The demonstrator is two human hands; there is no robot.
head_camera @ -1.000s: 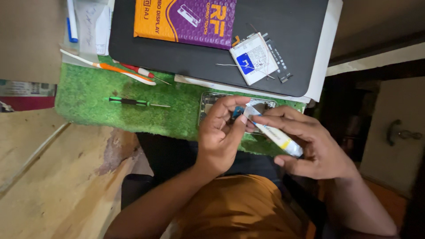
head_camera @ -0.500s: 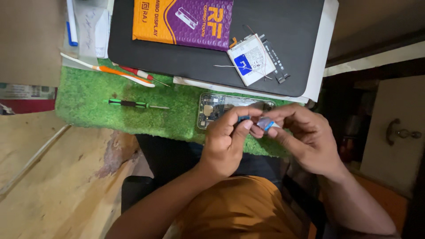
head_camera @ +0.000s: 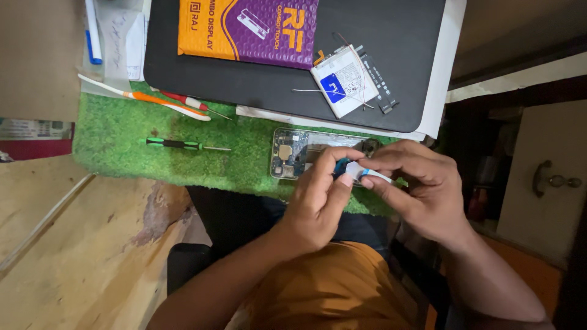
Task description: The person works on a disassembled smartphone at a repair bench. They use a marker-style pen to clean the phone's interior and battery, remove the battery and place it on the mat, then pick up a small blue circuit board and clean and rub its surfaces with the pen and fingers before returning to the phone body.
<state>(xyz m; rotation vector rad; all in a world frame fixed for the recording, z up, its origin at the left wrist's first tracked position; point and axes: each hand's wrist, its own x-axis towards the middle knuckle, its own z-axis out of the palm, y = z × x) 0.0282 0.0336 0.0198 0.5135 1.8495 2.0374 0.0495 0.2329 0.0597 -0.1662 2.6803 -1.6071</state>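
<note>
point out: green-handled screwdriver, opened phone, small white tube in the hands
green-handled screwdriver (head_camera: 174, 145): head view, on the handle.
opened phone (head_camera: 288, 160): head view, on the exposed board.
small white tube (head_camera: 374, 175): head view, on its white body.

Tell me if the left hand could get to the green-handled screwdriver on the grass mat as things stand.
Probably yes. The green-handled screwdriver lies alone on the grass mat, with bare mat between it and the left hand. But that hand is pinching a small white tube together with the right hand.
</note>
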